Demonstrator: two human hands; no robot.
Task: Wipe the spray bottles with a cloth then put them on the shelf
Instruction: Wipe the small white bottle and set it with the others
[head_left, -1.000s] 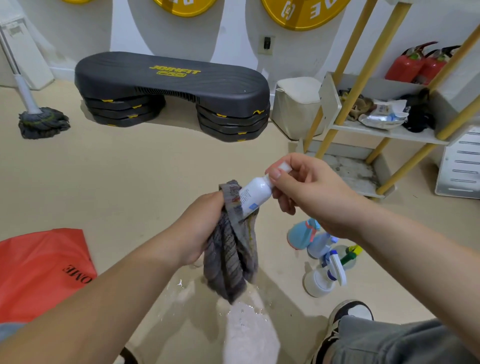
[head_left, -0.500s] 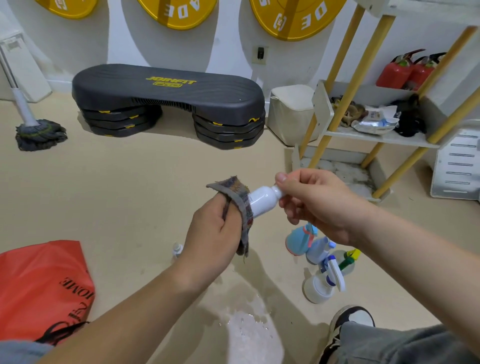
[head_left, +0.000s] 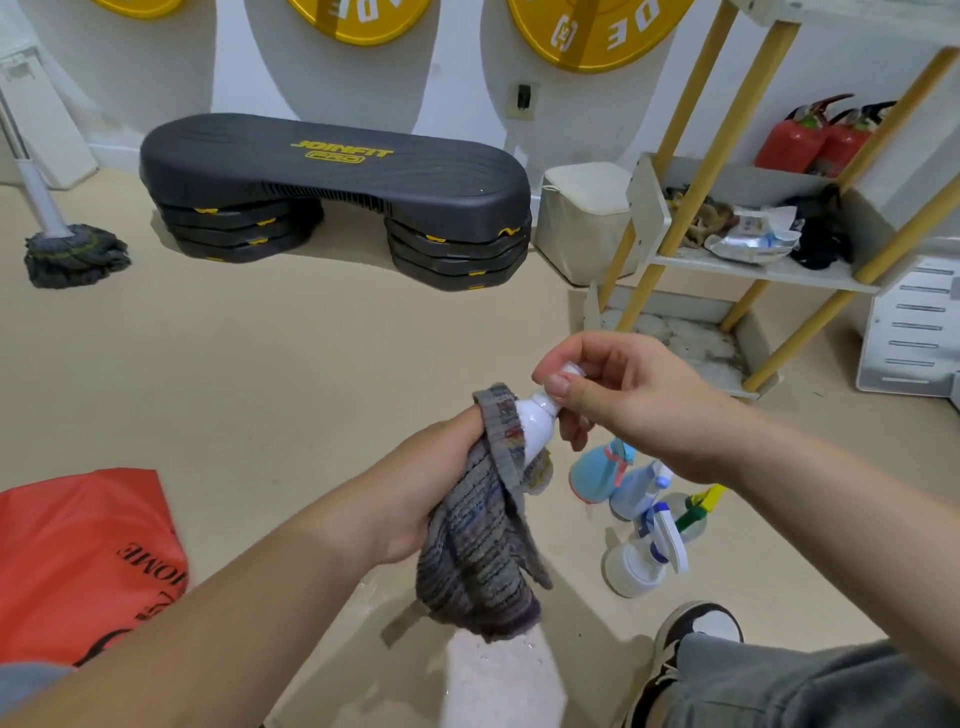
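Mid-wipe: my left hand (head_left: 431, 499) clenches striped grey cloth (head_left: 472, 561) round small white plastic spray bottle (head_left: 537, 423), right hand (head_left: 628, 400) fingers (head_left: 560, 387) pinching its cap (head_left: 571, 370); white yellow-legged shelf (head_left: 675, 258) at two o'clock next.

The cloth (head_left: 478, 545) is a coarse, ribbed weave against the smooth, glossy plastic of the bottle (head_left: 537, 423) — the step platform (head_left: 332, 176) at upper left looks matt, ridged plastic, the shelf (head_left: 722, 140) at upper right has wooden posts
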